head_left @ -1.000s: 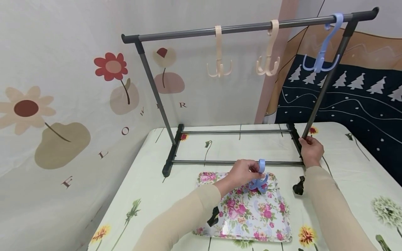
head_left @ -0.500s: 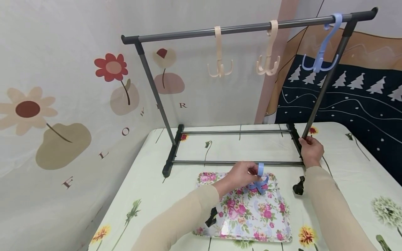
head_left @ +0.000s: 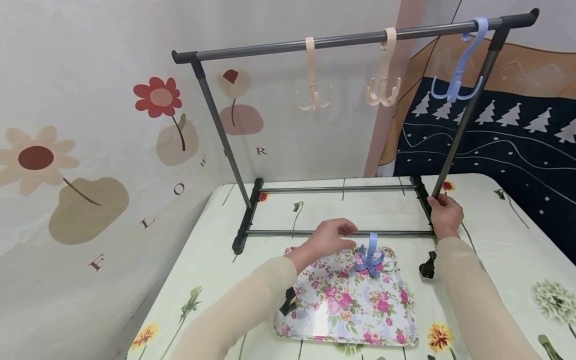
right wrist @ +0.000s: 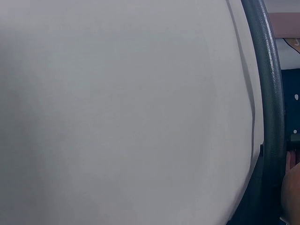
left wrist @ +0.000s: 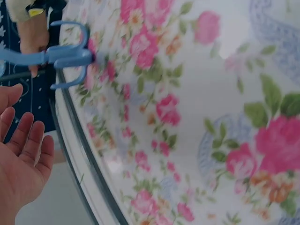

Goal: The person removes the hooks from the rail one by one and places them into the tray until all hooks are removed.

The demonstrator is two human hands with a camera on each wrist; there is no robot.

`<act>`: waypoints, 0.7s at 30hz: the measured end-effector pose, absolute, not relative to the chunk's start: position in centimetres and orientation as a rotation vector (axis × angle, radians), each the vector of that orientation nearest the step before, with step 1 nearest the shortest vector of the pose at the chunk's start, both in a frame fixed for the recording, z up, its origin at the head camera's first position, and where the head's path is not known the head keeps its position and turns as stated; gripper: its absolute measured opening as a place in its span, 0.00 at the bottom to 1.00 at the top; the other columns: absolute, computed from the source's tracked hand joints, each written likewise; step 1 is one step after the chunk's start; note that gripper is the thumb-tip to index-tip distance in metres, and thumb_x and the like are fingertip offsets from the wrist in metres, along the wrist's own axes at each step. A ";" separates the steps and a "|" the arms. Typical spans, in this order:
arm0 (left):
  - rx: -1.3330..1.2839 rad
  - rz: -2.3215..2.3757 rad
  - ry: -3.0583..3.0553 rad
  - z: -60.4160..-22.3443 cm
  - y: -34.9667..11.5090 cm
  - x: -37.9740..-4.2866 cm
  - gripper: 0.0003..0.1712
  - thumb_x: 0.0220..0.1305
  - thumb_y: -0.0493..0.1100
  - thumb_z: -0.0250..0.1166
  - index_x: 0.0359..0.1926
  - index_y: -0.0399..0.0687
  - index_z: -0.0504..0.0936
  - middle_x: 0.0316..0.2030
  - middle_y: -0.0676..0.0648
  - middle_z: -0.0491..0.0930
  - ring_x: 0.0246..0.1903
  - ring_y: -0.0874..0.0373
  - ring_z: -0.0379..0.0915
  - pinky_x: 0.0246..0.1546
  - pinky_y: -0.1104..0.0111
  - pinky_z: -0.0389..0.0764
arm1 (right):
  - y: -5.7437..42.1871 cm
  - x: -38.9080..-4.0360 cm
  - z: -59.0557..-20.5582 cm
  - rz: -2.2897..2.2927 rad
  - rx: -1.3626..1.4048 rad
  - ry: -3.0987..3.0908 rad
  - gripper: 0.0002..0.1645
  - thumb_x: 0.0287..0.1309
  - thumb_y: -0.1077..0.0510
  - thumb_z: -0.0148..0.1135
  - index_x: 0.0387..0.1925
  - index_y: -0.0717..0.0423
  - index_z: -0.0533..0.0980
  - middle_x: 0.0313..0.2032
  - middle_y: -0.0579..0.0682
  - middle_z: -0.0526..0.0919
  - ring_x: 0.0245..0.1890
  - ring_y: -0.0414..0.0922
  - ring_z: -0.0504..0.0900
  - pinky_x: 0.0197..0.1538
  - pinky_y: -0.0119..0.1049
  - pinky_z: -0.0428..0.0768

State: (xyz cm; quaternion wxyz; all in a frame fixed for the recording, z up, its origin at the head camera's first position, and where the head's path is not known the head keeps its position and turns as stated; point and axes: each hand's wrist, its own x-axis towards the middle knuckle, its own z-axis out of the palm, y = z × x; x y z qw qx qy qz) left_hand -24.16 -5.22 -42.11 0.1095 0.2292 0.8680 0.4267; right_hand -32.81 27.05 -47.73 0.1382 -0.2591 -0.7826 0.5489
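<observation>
A blue hanger hook (head_left: 370, 260) with several prongs stands upright on a floral tray (head_left: 342, 310); the left wrist view also has this blue hook (left wrist: 72, 55). My left hand (head_left: 330, 237) is just left of the hook, apart from it, thumb and fingers spread and holding nothing. In the left wrist view the palm and loosely bent fingers of my left hand (left wrist: 26, 159) show. My right hand (head_left: 447, 216) grips the foot of the right post of a dark metal rack (head_left: 270, 50). In the right wrist view only a bit of my right hand (right wrist: 293, 192) shows beside the post.
Two beige hooks, one at the middle (head_left: 312, 75) and one farther right (head_left: 384, 70), hang from the top bar with another blue hook (head_left: 460, 65). Low rails join the rack's feet behind the tray. A black wrist strap piece (head_left: 427, 265) is by my right forearm.
My left hand has let go of the blue hook and moved left and slightly up. The hook now stands by itself on the tray. The right hand stays on the post.
</observation>
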 end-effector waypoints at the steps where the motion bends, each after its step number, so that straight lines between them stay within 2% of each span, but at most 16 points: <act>1: 0.666 1.278 2.555 -41.9 -5.4 -24.3 0.20 0.63 0.41 0.70 0.55 0.46 0.80 0.50 0.47 0.81 0.53 0.51 0.75 0.50 0.69 0.76 | 27.1 -32.8 -47.7 1.582 -0.746 -2.268 0.28 0.73 0.46 0.52 0.66 0.58 0.72 0.59 0.57 0.76 0.51 0.49 0.73 0.55 0.44 0.73; 8: 0.572 1.396 2.604 -40.1 -6.3 -24.6 0.17 0.65 0.45 0.69 0.54 0.53 0.81 0.45 0.56 0.80 0.49 0.59 0.76 0.46 0.67 0.78 | 27.1 -32.6 -47.8 1.537 -0.715 -2.283 0.28 0.73 0.46 0.52 0.64 0.59 0.73 0.59 0.58 0.77 0.48 0.48 0.74 0.49 0.41 0.73; 13: 0.573 1.493 2.663 -38.8 -6.7 -25.4 0.17 0.66 0.48 0.68 0.53 0.52 0.81 0.46 0.51 0.82 0.46 0.62 0.75 0.43 0.67 0.79 | 27.1 -32.6 -47.8 1.541 -0.728 -2.278 0.28 0.73 0.46 0.52 0.64 0.59 0.74 0.58 0.58 0.77 0.47 0.46 0.74 0.49 0.40 0.73; 21: 0.552 1.714 2.730 -36.3 -7.3 -26.6 0.17 0.67 0.47 0.67 0.54 0.49 0.80 0.44 0.54 0.80 0.45 0.62 0.76 0.43 0.67 0.79 | 27.0 -32.6 -47.7 1.545 -0.726 -2.276 0.28 0.73 0.46 0.52 0.64 0.59 0.74 0.58 0.58 0.77 0.47 0.46 0.74 0.49 0.39 0.73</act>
